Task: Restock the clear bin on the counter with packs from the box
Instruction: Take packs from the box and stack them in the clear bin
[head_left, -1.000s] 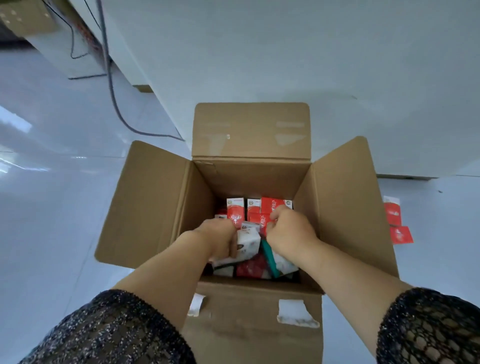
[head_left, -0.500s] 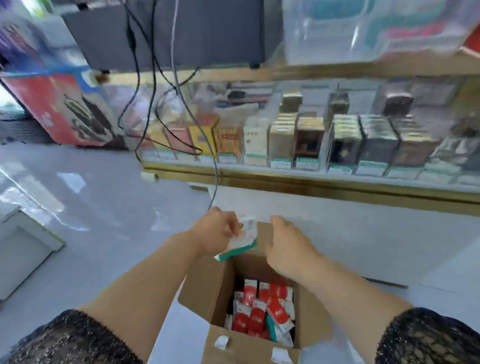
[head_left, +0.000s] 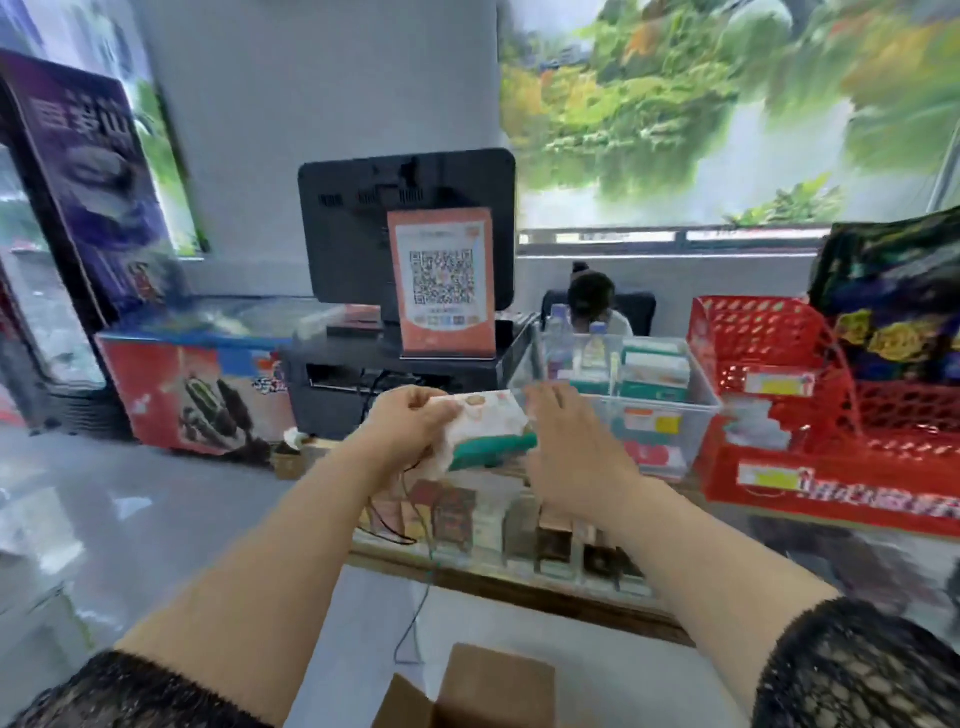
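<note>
Beside clear bin (head_left: 702, 396); pack (head_left: 483, 427), seemingly crosswise

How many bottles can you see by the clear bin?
2. The left bottle and the right bottle stand side by side at the clear bin's far left corner. Inside or just behind, I cannot tell; packs may hide more.

Bright daylit scene, heavy motion blur, wide-angle stretching toward the edges.
</note>
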